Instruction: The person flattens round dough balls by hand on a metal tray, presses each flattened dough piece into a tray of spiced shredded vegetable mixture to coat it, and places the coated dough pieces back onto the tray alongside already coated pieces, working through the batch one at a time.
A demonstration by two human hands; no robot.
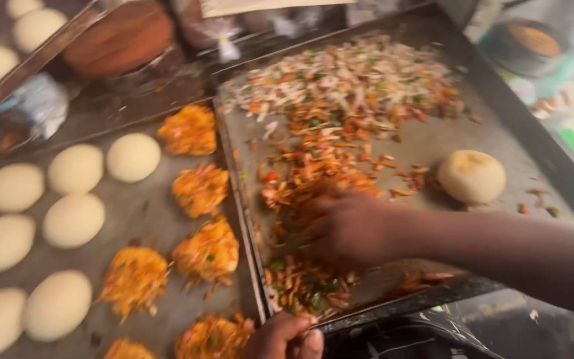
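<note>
Head view. The right hand (350,226) reaches in from the right edge and lies on the loose orange-and-green chopped vegetable mix (320,179) spread over the large dark metal tray (493,143). The hand is motion-blurred; the fingers look curled into the mix, but I cannot tell whether they pinch any of it. The left hand (286,338) sits at the bottom edge, fingers bent over the tray's near corner, apparently gripping the rim.

Handling, as a judgement: the mix looks light, soft, damp and crumbly, with no shape of its own. It should be taken as a scooped handful, fingers cupped from below, rather than pinched. It would likely shed shreds if squeezed loosely.

Look of it: thin orange strips with green and red flecks, paler and whiter toward the far end of the tray, thinning to scattered bits near the front rim.

Nearby: 1 pale round dough ball (472,175) rests on the same tray, apart from the mix. On the flat grey counter sheet (151,213) to the left lie several orange mix portions (200,189) beside rows of smooth cream dough balls (73,219).
</note>
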